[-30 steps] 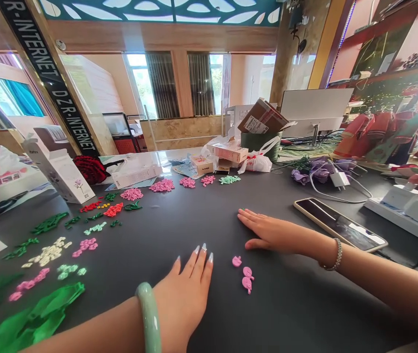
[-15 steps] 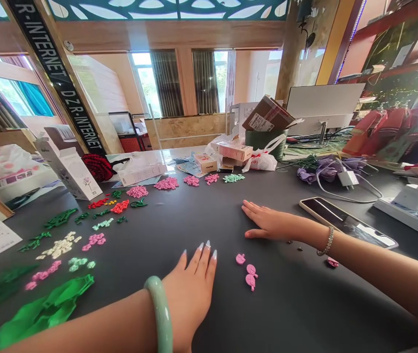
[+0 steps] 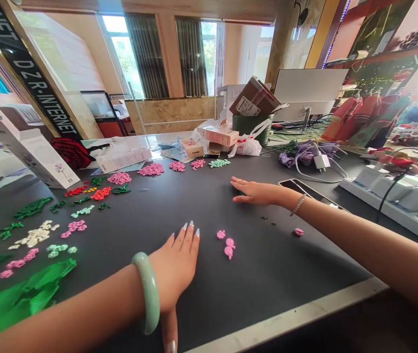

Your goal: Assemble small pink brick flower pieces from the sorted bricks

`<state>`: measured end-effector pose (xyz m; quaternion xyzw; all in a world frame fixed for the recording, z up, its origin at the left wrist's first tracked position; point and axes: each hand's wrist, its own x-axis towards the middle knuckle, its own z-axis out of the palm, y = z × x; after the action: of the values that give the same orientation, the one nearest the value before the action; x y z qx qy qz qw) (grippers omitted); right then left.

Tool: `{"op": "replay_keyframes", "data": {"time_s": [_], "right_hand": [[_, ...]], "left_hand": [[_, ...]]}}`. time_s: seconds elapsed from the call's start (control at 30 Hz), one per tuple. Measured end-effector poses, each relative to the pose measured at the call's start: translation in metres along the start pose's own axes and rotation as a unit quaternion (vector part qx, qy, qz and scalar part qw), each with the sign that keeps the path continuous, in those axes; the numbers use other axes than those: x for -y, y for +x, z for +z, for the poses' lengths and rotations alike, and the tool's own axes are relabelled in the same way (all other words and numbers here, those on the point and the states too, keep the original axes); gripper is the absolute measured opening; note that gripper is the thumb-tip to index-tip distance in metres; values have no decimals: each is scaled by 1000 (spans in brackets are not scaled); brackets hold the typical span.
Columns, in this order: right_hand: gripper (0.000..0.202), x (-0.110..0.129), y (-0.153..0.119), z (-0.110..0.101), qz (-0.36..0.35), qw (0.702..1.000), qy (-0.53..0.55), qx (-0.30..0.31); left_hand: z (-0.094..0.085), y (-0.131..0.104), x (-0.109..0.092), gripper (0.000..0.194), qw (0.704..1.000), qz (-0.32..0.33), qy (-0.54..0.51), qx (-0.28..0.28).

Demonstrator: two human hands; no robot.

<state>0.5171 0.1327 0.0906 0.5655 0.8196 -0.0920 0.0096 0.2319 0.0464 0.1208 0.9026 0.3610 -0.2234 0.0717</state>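
My left hand point(image 3: 175, 264), with a jade bangle point(image 3: 148, 293) at the wrist, lies flat on the dark table point(image 3: 268, 294), fingers forward and thumb out toward the near edge. My right hand point(image 3: 255, 191), wearing a thin bracelet point(image 3: 298, 205), rests palm down farther off, beside the phone point(image 3: 304, 191); something small and dark shows at its fingertips, too hidden to name. Between the hands are several pink pieces point(image 3: 229, 247). Another pink piece point(image 3: 298, 232) and small dark bits point(image 3: 264, 217) lie under the right forearm.
Piles of small pieces cover the left: green leaves point(image 3: 32, 208), cream pieces point(image 3: 36, 235), pink ones point(image 3: 119, 178) and large green sheets point(image 3: 28, 296). Boxes point(image 3: 221, 136) stand behind. A power strip point(image 3: 389, 208), cable and purple flowers point(image 3: 304, 153) are at the right.
The view has tilted down and shifted right, bringing the near table edge into sight. My left thumb now shows, spread out. Both hands remain flat on the table.
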Motion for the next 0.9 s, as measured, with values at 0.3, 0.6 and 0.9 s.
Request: {"op": "replay_keyframes", "data": {"time_s": [0.3, 0.6, 0.9], "right_hand": [[60, -2, -90, -14, 21, 998, 27, -57], [26, 9, -156, 22, 90, 988, 89, -85], [31, 5, -157, 45, -96, 961, 45, -255]], "left_hand": [[17, 7, 7, 113, 998, 11, 43, -51], [-10, -2, -17, 98, 997, -46, 58, 36], [0, -6, -1, 134, 999, 14, 27, 14]]}}
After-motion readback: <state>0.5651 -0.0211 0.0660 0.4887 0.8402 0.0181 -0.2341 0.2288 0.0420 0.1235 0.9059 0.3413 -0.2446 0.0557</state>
